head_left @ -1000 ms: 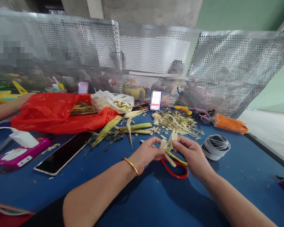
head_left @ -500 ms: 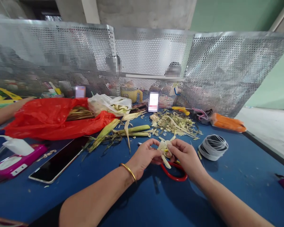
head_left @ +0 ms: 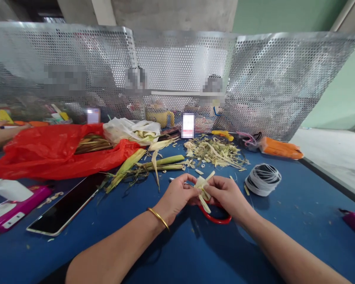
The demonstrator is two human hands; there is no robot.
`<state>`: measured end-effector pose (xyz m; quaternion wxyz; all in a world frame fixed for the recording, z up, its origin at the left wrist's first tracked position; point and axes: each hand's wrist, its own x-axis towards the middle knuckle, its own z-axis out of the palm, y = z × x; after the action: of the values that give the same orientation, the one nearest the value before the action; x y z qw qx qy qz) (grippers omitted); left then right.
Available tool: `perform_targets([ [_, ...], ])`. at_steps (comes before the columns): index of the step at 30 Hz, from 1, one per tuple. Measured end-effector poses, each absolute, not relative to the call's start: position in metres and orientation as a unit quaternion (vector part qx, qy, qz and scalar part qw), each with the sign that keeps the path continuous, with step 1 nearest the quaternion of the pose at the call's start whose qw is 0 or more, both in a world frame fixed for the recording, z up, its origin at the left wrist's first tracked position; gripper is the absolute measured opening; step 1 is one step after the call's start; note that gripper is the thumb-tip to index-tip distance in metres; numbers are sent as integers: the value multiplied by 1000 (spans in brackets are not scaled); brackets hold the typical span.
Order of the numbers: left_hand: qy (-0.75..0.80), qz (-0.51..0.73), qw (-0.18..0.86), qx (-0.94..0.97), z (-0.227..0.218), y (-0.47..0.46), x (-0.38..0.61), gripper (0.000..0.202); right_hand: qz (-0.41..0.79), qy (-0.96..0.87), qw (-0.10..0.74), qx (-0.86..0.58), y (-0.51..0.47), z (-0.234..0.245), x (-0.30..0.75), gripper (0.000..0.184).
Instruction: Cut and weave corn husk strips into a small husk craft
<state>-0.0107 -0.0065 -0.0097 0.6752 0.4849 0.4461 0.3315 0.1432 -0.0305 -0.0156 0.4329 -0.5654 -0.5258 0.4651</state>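
Observation:
Both hands meet over the blue table [head_left: 195, 252] and pinch the same small piece of pale folded leaf strips [head_left: 203, 187]. My left hand [head_left: 177, 195], with a gold bangle at the wrist, grips its left side with closed fingers. Closed fingers of my right hand [head_left: 227, 194] grip the strips from the right. Red-handled scissors [head_left: 217, 217] lie on the table right under the hands. A coil of white cord [head_left: 262, 180] rests just right of my right hand.
Green leaf stalks [head_left: 148, 163] and a heap of leaf trimmings [head_left: 215, 152] lie beyond the hands. A red plastic bag [head_left: 53, 152], a phone [head_left: 65, 205] and a pink box [head_left: 8, 209] sit left. Perforated metal screens [head_left: 180, 67] wall the back. Another person's hand [head_left: 0, 132] rests far left.
The hands drew slightly closer together around the leaf strips, folding them tighter; the upright strip end sits lower. The view shifted a little rightward.

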Motion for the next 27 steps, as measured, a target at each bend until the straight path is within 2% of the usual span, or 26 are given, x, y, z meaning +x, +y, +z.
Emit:
perform_targets([
  [16,418,347,683,487,-9,-7,-11,24,476,-549,428,-537,-30,-10,145,23],
  [22,403,354,666,518,-10,-8,-11,23,389,-599,400,-574,-30,-9,148,21],
  [27,401,351,584,612,-16,-7,-12,18,320,-624,368,-610,-31,-8,148,20],
])
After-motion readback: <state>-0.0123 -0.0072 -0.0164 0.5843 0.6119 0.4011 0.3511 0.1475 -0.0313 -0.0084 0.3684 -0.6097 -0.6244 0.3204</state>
